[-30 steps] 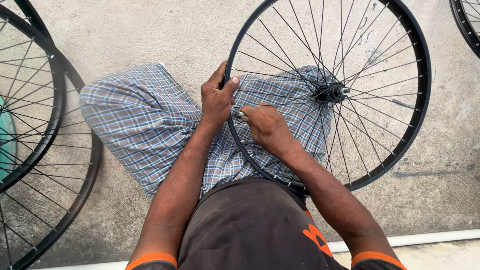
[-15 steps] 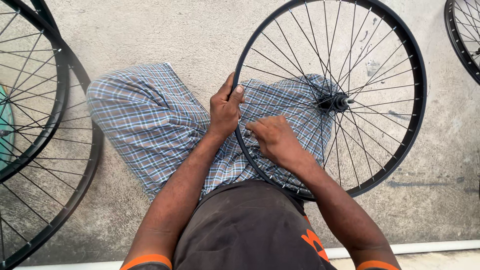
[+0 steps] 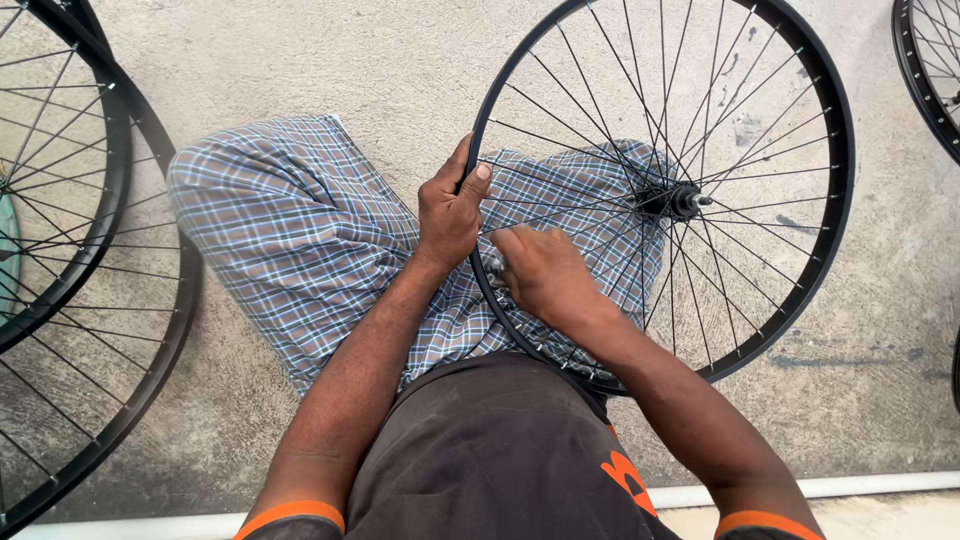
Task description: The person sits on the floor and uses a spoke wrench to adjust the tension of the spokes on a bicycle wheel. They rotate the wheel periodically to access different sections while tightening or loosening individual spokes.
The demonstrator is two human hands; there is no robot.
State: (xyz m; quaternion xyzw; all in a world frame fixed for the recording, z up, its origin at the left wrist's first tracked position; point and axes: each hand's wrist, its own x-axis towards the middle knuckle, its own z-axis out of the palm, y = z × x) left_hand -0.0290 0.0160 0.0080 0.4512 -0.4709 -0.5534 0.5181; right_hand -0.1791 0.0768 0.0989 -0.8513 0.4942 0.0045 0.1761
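Observation:
A black spoked bicycle wheel rests on my lap, over checked trousers, with its hub at the centre. My left hand grips the rim at its near left side, thumb on top. My right hand sits just inside the rim beside the left hand, fingers closed among the spokes near the rim. What the fingers pinch is hidden; a small metal part seems to show at the fingertips.
Two more black spoked wheels lie overlapped on the concrete floor at the left. Part of another wheel shows at the top right corner. A white pipe runs along the floor below my right arm.
The wheel has turned slightly on my lap and the view has shifted a little. My right hand has moved closer to the left hand at the rim.

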